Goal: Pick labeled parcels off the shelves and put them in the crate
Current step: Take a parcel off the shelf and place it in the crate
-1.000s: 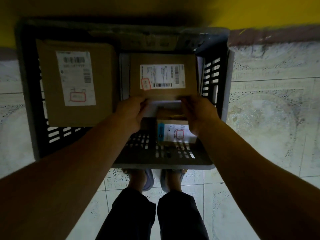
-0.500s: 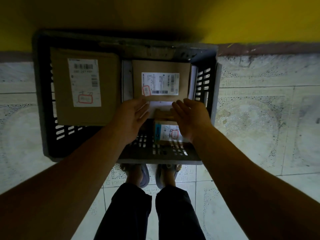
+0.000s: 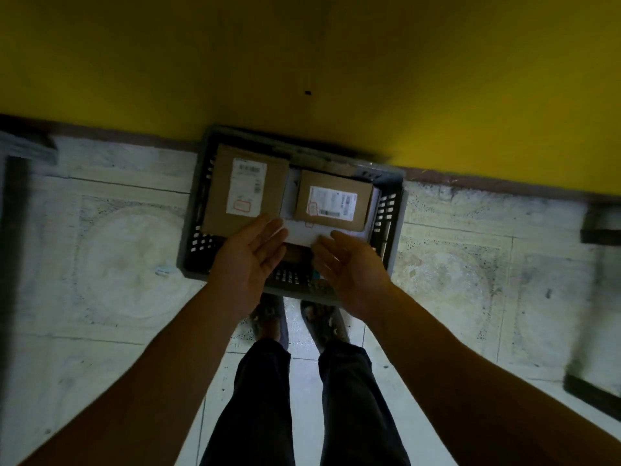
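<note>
Parcels lie in the crate (image 3: 397,227), a dark plastic one with slotted walls that stands on the tiled floor (image 3: 117,264) with its far side against a yellow wall (image 3: 302,62). The large brown parcel (image 3: 245,227) fills the crate's left half, lying flat, face up, with a tall white label (image 3: 247,186) that bears a barcode at the top and a red-outlined mark at the bottom. To its right, towards the far side, the smaller brown parcel (image 3: 304,196) also lies face up with a white label (image 3: 332,201) of its own. It rests on a flat white packet (image 3: 302,233), which juts out from under its near edge. Something brown (image 3: 297,253) shows nearer still, mostly hidden between the hands, and I cannot tell what it is.

Both hands are above the near part of the crate, apart from each other and holding nothing. The left hand (image 3: 250,253) has its fingers straight and its palm turned inward. The right hand (image 3: 349,264) mirrors it with loosely spread fingers.

Below the crate's near rim are the person's feet (image 3: 268,314) in sandals and dark trousers (image 3: 262,398).
</note>
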A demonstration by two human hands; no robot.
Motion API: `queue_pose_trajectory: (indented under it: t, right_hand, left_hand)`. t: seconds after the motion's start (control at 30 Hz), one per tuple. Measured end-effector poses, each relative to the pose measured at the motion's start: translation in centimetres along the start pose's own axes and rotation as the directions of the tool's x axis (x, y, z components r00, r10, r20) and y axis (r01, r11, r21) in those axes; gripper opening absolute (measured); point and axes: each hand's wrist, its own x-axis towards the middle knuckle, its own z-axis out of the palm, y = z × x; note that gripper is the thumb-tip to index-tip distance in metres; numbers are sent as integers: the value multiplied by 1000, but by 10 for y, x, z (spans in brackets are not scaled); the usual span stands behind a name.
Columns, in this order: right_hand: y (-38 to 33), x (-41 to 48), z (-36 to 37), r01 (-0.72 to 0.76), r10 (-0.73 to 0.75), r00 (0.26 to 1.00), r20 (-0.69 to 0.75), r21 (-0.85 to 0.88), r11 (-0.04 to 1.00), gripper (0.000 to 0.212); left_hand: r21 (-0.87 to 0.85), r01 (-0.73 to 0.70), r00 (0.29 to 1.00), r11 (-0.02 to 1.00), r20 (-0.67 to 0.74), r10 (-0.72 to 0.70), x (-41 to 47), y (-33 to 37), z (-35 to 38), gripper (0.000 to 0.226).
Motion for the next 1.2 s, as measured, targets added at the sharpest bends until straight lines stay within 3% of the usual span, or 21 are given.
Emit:
queue_pose_trajectory:
  t: [0.13, 0.37, 0.57, 0.73, 1.07, 1.2]
  right_hand:
    - [-5, -46, 19, 53, -46, 997, 66, -99, 994, 49]
    - [-7, -142, 62, 79, -2, 965, 261, -282, 956, 42]
    - [31, -216, 109, 109, 118, 908, 402, -498, 861, 39]
    - [91, -268, 135, 160, 270, 821, 503, -657, 737, 15]
    - [274, -396, 149, 270, 522, 680, 516, -837, 476, 32]
    - [340, -442, 137, 291, 601, 617, 509, -856, 427, 32]
  left_hand:
    - [-104, -69, 997, 992, -40, 65, -67, 13, -13, 22]
    - [-344, -251, 968, 905, -117, 223, -196, 31, -43, 25]
    - [-383, -441, 896, 812, -236, 375, -292, 39, -80, 32]
    - [-483, -558, 829, 675, -363, 426, -362, 26, -132, 36]
    - [-534, -769, 639, 351, -643, 422, -509, -55, -254, 36]
    - [-515, -813, 582, 271, -700, 415, -555, -86, -293, 36]
